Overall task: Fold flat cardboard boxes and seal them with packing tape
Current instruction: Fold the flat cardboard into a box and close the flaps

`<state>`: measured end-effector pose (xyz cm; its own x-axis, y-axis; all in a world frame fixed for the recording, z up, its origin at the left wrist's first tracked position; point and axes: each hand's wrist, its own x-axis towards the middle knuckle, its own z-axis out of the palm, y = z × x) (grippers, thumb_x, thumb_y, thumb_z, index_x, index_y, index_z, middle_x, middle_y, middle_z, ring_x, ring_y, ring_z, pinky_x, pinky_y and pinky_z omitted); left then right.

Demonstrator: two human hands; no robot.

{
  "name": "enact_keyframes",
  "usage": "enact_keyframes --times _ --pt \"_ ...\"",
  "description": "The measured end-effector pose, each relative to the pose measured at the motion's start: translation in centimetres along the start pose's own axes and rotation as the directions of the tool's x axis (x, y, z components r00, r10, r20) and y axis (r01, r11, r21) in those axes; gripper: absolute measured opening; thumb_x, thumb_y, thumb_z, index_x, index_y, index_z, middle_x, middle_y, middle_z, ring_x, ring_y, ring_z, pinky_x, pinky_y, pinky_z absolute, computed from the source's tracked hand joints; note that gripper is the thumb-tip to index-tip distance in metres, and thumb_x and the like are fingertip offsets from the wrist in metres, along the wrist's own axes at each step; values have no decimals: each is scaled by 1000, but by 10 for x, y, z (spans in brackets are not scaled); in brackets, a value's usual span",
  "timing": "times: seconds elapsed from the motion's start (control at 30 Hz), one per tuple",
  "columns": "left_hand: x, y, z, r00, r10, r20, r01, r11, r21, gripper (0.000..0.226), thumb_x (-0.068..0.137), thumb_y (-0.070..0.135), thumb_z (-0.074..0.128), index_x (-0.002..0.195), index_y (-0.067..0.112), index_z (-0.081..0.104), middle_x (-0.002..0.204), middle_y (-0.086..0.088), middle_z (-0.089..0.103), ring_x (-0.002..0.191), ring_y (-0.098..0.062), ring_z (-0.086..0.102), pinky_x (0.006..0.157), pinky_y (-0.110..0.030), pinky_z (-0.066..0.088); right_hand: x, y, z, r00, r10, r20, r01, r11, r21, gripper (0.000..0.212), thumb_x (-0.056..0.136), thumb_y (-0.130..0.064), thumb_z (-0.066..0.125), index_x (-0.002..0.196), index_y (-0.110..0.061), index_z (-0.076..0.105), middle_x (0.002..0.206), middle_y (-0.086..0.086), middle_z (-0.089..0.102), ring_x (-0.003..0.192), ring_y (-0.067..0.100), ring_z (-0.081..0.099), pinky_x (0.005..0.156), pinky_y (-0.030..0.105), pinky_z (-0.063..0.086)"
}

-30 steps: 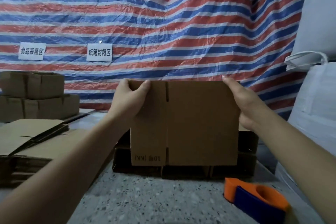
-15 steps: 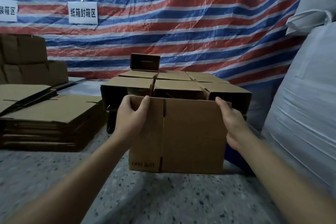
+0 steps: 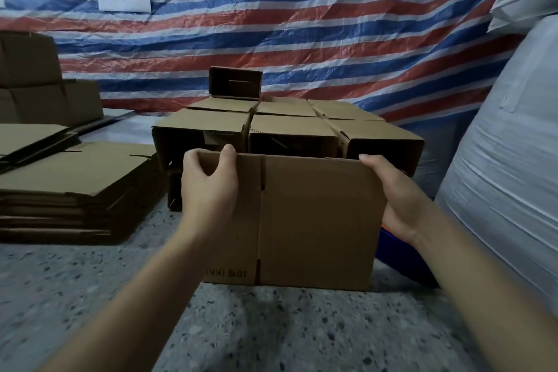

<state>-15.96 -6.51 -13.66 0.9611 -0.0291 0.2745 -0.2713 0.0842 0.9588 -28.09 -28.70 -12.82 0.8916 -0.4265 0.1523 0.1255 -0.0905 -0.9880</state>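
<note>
Upright above the speckled floor (image 3: 271, 335), a flat cardboard box (image 3: 317, 220) is being held — left hand (image 3: 208, 187) pinching its top corner, right hand (image 3: 395, 199) clasping the opposite edge. Light, stiff board, likely bending only along its creases — edges are offering the surest hold.

held box (image 3: 314, 220) before folded boxes (image 3: 287, 130) | flat stack (image 3: 75, 172) left | sack (image 3: 507, 160) right
</note>
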Motion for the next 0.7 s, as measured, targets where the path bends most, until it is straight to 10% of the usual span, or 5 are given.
enact_keyframes --times 0.47,0.7 --pt "6 2 10 999 -52 16 52 998 -35 28 85 49 66 94 32 46 98 0 57 90 -17 58 70 -34 46 7 -2 4 993 73 -92 -63 992 113 41 98 -43 53 108 -8 71 98 9 68 104 28 65 100 50 46" --pt "5 1 5 996 -69 47 70 997 -26 26 86 51 63 93 32 47 95 0 58 85 -16 56 64 -31 40 -2 -5 13 989 58 -137 -50 997 58 43 99 -45 50 69 -24 71 81 3 70 77 15 70 82 42 51"
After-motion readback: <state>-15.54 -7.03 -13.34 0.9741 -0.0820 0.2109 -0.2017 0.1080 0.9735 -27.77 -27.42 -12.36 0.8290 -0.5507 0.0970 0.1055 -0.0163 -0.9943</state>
